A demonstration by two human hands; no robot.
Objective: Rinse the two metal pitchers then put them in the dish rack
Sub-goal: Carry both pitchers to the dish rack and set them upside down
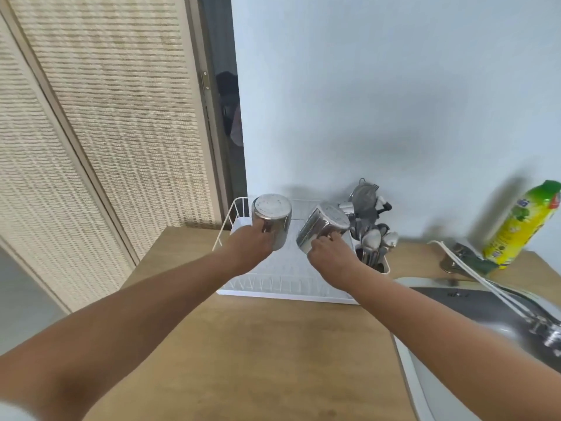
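Two shiny metal pitchers are held upside down over the white wire dish rack (282, 287). My left hand (252, 247) grips the left pitcher (273, 218), whose flat base faces up and toward me. The right pitcher (323, 227) tilts to the left, and my right hand (329, 253) holds it from below with fingers curled on its side. Both pitchers hang above the rack's back half; whether either one touches the rack is hidden by my hands.
A cutlery holder (375, 253) full of spoons and utensils stands at the rack's right end. Right of it lie the sink (485, 314) with its tap (543, 326) and a yellow-green detergent bottle (522, 226). The wooden counter (243, 344) stretches toward me. A woven folding screen (106, 132) stands left.
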